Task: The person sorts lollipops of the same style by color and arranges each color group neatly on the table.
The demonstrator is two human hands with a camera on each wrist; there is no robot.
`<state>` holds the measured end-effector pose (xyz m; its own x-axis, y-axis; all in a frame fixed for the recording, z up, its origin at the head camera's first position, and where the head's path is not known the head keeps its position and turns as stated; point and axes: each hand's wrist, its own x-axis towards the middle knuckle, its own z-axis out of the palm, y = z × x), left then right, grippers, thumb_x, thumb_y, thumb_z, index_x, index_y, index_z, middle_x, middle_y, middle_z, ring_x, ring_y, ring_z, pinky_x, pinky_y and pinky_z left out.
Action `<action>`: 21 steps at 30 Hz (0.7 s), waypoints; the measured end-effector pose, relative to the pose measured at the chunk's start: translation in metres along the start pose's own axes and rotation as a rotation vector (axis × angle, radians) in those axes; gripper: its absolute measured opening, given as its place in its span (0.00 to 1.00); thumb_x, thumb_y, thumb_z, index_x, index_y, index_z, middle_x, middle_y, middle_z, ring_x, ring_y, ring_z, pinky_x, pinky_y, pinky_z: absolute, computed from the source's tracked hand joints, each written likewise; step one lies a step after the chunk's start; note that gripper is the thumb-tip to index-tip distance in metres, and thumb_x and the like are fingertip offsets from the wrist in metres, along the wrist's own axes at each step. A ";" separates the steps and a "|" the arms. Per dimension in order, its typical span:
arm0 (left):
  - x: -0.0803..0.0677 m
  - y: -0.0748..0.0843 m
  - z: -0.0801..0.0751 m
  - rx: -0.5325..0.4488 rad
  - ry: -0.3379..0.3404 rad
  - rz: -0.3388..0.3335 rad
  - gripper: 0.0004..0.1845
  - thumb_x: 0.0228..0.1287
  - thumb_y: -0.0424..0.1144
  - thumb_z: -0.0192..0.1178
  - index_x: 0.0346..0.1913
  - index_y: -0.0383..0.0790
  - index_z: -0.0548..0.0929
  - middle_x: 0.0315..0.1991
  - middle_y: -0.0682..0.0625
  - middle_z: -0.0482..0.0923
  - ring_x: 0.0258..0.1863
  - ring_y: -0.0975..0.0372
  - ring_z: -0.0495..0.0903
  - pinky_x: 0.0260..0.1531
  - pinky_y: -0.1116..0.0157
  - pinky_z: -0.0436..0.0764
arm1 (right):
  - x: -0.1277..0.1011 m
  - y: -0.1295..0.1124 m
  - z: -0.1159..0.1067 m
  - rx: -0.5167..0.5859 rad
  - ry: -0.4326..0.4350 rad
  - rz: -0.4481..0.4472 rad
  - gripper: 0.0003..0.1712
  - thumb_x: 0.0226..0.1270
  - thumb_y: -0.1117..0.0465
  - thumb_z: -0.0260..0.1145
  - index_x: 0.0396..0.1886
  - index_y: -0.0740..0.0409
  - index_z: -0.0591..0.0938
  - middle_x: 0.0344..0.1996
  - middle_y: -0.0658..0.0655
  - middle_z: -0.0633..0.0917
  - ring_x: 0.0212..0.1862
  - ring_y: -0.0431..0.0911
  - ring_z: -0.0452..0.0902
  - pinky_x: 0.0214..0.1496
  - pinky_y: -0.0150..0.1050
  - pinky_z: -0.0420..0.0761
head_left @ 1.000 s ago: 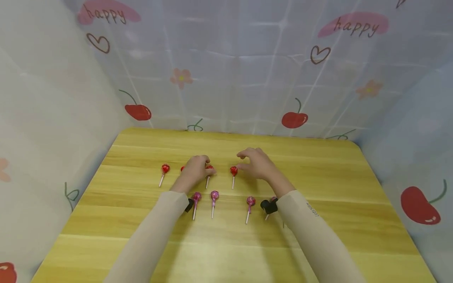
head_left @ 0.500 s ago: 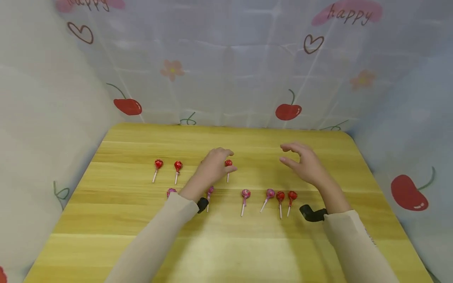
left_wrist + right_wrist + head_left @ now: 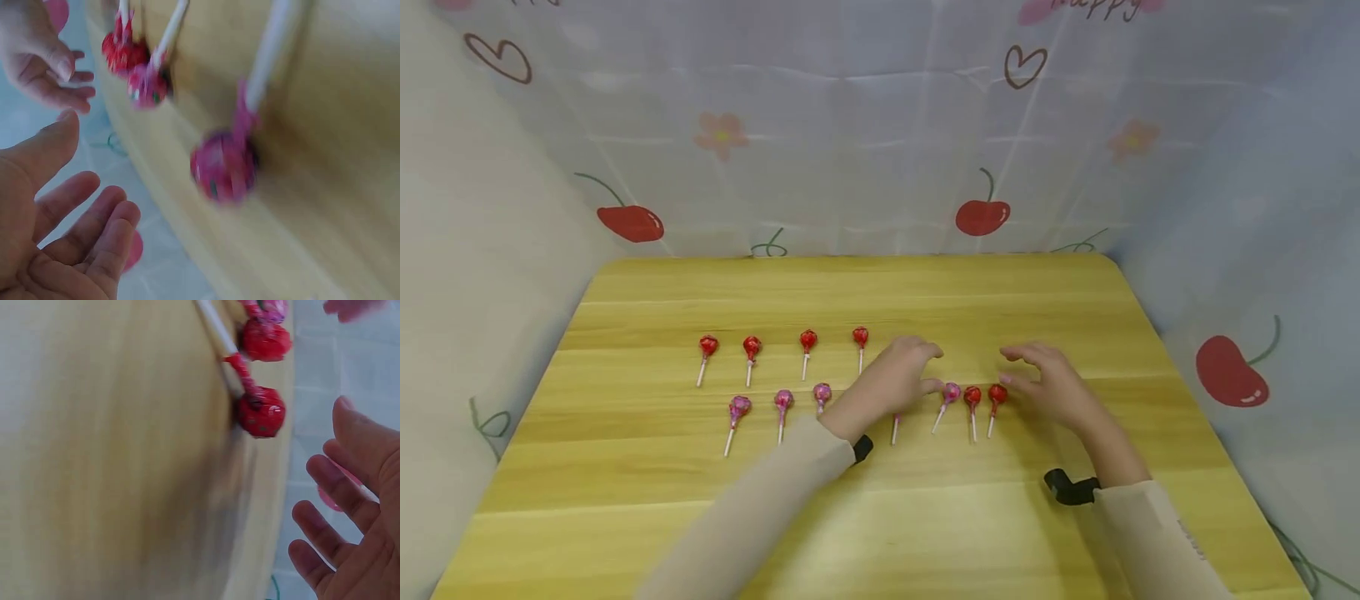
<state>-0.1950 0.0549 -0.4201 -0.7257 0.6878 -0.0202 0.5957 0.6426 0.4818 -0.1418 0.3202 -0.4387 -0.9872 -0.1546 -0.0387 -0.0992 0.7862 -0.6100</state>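
Note:
Several lollipops lie on the wooden table. In the head view my left hand (image 3: 891, 383) hovers over the front row, its fingers loosely bent around nothing. It partly covers a pink lollipop (image 3: 895, 429); that head shows in the left wrist view as a pink wrapped ball (image 3: 224, 165). To its right lie another pink lollipop (image 3: 951, 393) and two red ones, the middle red lollipop (image 3: 972, 396) and the end red lollipop (image 3: 997, 394). My right hand (image 3: 1048, 387) is just right of the end one, fingers spread and apart from it in the right wrist view.
Behind is a row of several red lollipops, from the left one (image 3: 708, 346) to the right one (image 3: 861, 336). Several pink lollipops (image 3: 740, 407) lie at the front left. A printed curtain (image 3: 850, 125) stands behind the table (image 3: 625, 500) and at both sides.
My left hand has moved right, from the back red row to the front row. My right hand has left the back row and moved right, then down beside the end red lollipop.

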 end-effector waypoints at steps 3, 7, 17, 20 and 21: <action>0.014 0.013 0.016 0.045 -0.024 0.034 0.26 0.65 0.50 0.66 0.60 0.38 0.80 0.54 0.46 0.81 0.58 0.54 0.78 0.60 0.63 0.77 | -0.004 0.004 0.006 -0.008 -0.012 -0.013 0.27 0.68 0.56 0.68 0.63 0.63 0.77 0.60 0.64 0.79 0.65 0.63 0.68 0.66 0.64 0.68; 0.028 0.025 0.037 0.150 -0.039 0.075 0.25 0.64 0.54 0.66 0.57 0.41 0.83 0.50 0.49 0.81 0.52 0.57 0.78 0.52 0.67 0.79 | -0.009 0.010 0.016 -0.045 -0.009 -0.023 0.26 0.66 0.55 0.70 0.61 0.62 0.80 0.56 0.61 0.82 0.61 0.61 0.72 0.65 0.62 0.69; 0.038 0.031 0.062 0.276 -0.006 0.083 0.16 0.62 0.56 0.66 0.37 0.46 0.86 0.37 0.53 0.79 0.37 0.63 0.70 0.38 0.70 0.73 | -0.015 0.018 0.029 -0.120 0.033 -0.010 0.22 0.64 0.55 0.71 0.55 0.59 0.83 0.52 0.58 0.84 0.58 0.59 0.73 0.64 0.60 0.69; 0.038 0.033 0.061 0.266 0.000 0.071 0.16 0.62 0.55 0.67 0.33 0.46 0.85 0.36 0.53 0.79 0.36 0.63 0.70 0.38 0.70 0.74 | -0.015 0.020 0.027 -0.123 0.030 -0.004 0.22 0.64 0.54 0.72 0.56 0.59 0.83 0.52 0.57 0.85 0.58 0.58 0.73 0.63 0.60 0.70; 0.038 0.034 0.060 0.265 -0.001 0.068 0.16 0.62 0.55 0.67 0.32 0.46 0.85 0.36 0.53 0.79 0.36 0.63 0.70 0.37 0.70 0.74 | -0.015 0.020 0.026 -0.123 0.027 -0.005 0.23 0.64 0.54 0.72 0.56 0.58 0.83 0.52 0.57 0.85 0.57 0.58 0.73 0.63 0.60 0.70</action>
<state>-0.1820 0.1232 -0.4576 -0.6804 0.7328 0.0032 0.7126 0.6606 0.2362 -0.1257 0.3223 -0.4712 -0.9895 -0.1435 -0.0139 -0.1166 0.8531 -0.5085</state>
